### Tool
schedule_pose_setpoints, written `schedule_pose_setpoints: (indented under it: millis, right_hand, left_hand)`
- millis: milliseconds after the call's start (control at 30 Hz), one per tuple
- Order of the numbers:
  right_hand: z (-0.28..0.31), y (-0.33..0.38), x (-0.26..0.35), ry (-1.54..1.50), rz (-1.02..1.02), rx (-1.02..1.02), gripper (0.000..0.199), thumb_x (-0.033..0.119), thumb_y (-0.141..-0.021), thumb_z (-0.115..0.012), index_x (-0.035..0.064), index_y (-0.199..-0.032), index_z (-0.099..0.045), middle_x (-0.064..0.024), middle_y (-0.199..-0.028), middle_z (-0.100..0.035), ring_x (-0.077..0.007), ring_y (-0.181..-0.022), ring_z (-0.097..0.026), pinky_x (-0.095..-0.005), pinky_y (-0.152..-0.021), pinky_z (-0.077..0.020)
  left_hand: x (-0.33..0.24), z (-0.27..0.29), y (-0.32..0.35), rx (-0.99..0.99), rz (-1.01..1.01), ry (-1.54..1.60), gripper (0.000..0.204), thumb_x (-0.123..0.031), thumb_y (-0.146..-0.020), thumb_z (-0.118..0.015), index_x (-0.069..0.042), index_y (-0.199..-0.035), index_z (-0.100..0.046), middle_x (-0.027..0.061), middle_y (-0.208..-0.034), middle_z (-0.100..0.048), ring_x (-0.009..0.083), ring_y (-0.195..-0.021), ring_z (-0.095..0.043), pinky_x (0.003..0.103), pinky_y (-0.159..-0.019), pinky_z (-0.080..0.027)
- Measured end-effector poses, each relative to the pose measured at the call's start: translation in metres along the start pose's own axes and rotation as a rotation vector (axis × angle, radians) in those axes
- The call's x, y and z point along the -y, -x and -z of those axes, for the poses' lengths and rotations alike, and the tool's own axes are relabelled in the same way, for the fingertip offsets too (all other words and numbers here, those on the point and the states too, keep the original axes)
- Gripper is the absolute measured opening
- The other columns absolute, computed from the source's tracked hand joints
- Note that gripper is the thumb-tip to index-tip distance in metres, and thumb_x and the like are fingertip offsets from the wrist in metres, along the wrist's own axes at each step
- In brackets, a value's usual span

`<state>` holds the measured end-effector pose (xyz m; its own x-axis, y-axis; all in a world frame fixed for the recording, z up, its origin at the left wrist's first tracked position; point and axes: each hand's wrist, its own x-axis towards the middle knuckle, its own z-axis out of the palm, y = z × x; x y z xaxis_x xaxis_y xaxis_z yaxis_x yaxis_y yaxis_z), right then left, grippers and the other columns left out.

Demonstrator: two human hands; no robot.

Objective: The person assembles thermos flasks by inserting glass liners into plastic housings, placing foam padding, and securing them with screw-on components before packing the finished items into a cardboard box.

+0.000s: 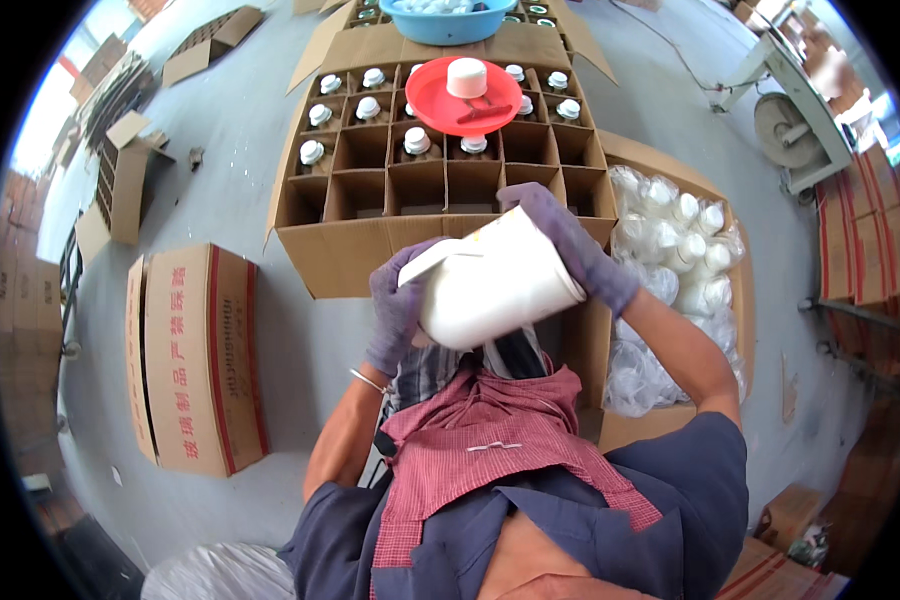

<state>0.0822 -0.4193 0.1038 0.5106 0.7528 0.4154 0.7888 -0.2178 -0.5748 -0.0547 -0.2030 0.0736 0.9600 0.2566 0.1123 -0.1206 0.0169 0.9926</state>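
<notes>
Above my lap I hold a large white cylinder-shaped thing (500, 280), tilted, with a flat white strip standing off its left side. I cannot tell whether it is a jug or a thick roll. My left hand (398, 300), in a purple-grey glove, is closed round its left side by the strip. The gloved right hand (570, 245) grips its upper right edge. Just beyond stands an open carton (370, 250) with cardboard dividers. White-capped bottles (416, 142) fill many of its cells; several front cells hold none. A red dish (432, 100) on top carries a white round piece (467, 78).
A blue basin (445, 28) of clear pieces sits at the far end. On my right, a carton (735, 215) holds plastic-wrapped white bottles. A closed carton (185, 360) stands on the floor at left. A wheeled machine stand (795, 130) is at the far right.
</notes>
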Motion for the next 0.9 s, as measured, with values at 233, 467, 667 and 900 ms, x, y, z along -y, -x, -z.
schedule_pose_setpoints:
  millis: [233, 467, 667, 900]
  right_hand:
    - [0.028, -0.015, 0.038, -0.251, 0.094, -0.034, 0.076, 0.061, -0.097, -0.036, 0.0017, -0.145, -0.038, -0.0202, -0.147, -0.034, -0.0341, -0.140, -0.028, -0.0424, -0.115, -0.0219]
    - [-0.015, 0.012, -0.007, -0.986, -0.386, -0.164, 0.068, 0.042, -0.097, -0.051, 0.0080, -0.150, -0.028, -0.0104, -0.146, -0.038, -0.0202, -0.137, -0.034, -0.0335, -0.113, -0.0276]
    - [0.015, 0.006, 0.001, -0.354, -0.156, -0.080, 0.056, 0.036, -0.103, -0.039, 0.0057, -0.149, -0.029, -0.0125, -0.149, -0.035, -0.0227, -0.141, -0.030, -0.0338, -0.115, -0.0253]
    - [0.057, -0.010, 0.062, -0.136, 0.254, 0.145, 0.086, 0.069, -0.081, -0.055, 0.0114, -0.145, -0.042, -0.0187, -0.151, -0.034, -0.0346, -0.144, -0.022, -0.0481, -0.117, -0.0156]
  left_hand:
    - [-0.006, 0.031, -0.019, 0.064, 0.006, -0.060, 0.032, -0.023, -0.098, -0.051, 0.003, -0.105, -0.069, 0.0070, -0.090, -0.071, 0.0107, -0.081, -0.065, 0.026, -0.073, -0.052]
    - [-0.032, 0.001, -0.033, -0.014, -0.486, -0.486, 0.031, 0.003, -0.075, -0.049, 0.000, -0.099, -0.068, 0.0133, -0.099, -0.070, 0.0242, -0.097, -0.067, 0.037, -0.095, -0.049]
    - [-0.020, 0.002, -0.029, -0.050, -0.307, -0.188, 0.028, -0.018, -0.099, -0.049, 0.003, -0.099, -0.068, 0.0100, -0.100, -0.072, 0.0175, -0.096, -0.067, 0.031, -0.087, -0.051]
    - [0.004, 0.015, -0.029, 0.279, -0.155, -0.204, 0.027, -0.019, -0.099, -0.051, 0.001, -0.103, -0.068, 0.0077, -0.093, -0.071, 0.0123, -0.077, -0.066, 0.026, -0.067, -0.053]
